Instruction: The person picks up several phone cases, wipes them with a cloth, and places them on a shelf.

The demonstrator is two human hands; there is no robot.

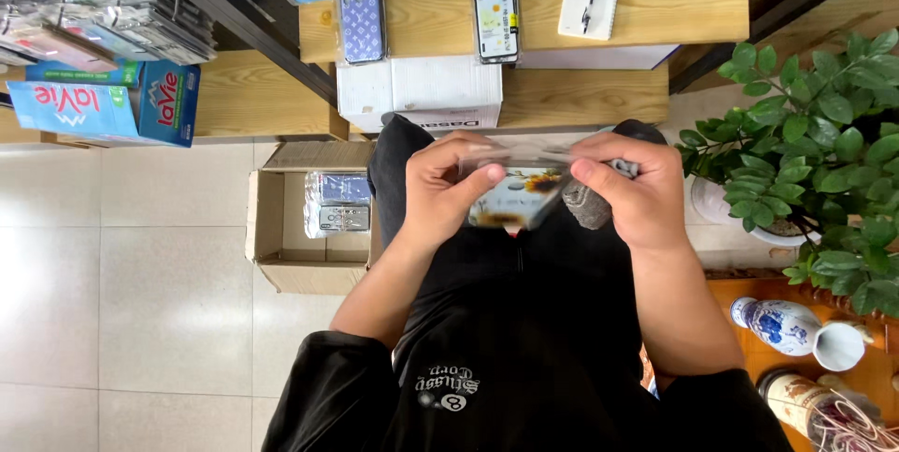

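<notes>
Above the lap, in front of the wooden shelves [599, 2], both hands hold one flat phone case [518, 197] in a clear plastic sleeve, printed with a sunflower on a pale ground. The left hand [442, 192] is closed on its left end, thumb on top and fingers curled beneath; the right hand [629, 192] pinches the right end the same way and seems to keep a second small grey thing tucked under its fingers (too hidden to name). The sleeve looks slippery and thin, so the grip is best kept at the edges, with light even pressure from both thumbs, and the case held level. At the left, on the tiled floor [140, 274], an open cardboard box [267, 227] holds more wrapped cases [337, 204]. A potted plant [815, 152] stands close beside the right elbow.
</notes>
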